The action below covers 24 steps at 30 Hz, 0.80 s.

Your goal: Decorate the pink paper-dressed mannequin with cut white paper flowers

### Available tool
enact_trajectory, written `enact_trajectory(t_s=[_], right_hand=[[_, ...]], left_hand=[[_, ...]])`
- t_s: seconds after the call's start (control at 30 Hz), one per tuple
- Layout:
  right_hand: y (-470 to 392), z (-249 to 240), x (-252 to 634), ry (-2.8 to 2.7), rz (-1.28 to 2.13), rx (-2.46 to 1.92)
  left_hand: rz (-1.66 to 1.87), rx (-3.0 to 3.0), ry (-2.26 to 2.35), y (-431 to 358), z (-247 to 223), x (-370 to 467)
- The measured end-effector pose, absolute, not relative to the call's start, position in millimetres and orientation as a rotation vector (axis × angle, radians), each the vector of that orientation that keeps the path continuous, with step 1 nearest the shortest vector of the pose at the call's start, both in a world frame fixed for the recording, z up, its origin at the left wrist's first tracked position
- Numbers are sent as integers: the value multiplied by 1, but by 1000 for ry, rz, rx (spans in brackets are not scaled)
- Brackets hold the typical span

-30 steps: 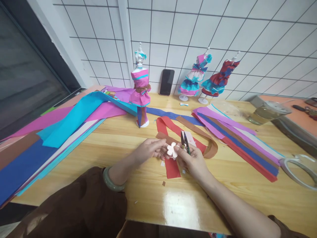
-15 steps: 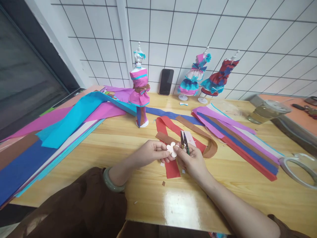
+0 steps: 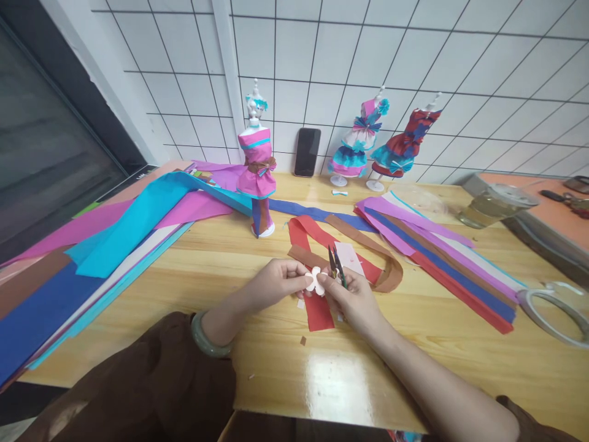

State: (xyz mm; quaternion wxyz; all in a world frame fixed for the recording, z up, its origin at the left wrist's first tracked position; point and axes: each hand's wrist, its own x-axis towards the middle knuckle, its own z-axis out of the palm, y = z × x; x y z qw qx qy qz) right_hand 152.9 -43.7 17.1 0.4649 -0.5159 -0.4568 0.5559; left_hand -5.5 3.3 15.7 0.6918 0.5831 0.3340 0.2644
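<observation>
A small white paper flower (image 3: 315, 281) is pinched between both hands above the wooden table. My left hand (image 3: 280, 283) holds its left petal between thumb and fingers. With thumb and finger, my right hand (image 3: 352, 299) grips its right side, and also keeps small dark-bladed scissors (image 3: 337, 265) in the palm, blades pointing up and away. Beneath the hands lie a red strip (image 3: 321, 314) and a brown strip (image 3: 306, 254). A pale pink paper piece (image 3: 348, 256) rests just behind the scissors.
A small dress form in pink (image 3: 256, 156) stands behind my left hand. Two more dressed forms (image 3: 356, 150) and a phone (image 3: 307, 152) are by the tiled wall. Coloured paper strips (image 3: 133, 224) spread left, others right. A cup (image 3: 497, 205) and a tape roll (image 3: 552, 316) sit far right.
The flower has turned slightly and shifted a little left, its petals now facing up more fully. The scissors in my right hand have tilted further left.
</observation>
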Motion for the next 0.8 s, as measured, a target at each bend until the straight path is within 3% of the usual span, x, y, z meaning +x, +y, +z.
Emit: enact_trajectory(t_s=[0.27, 0.8], right_hand=[[-39, 13, 157, -941, 1592, -1084], [-41, 20, 152, -1127, 1435, -1300]], left_hand=[[755, 1313, 794, 6, 15, -5], [791, 1231, 803, 4, 16, -4]])
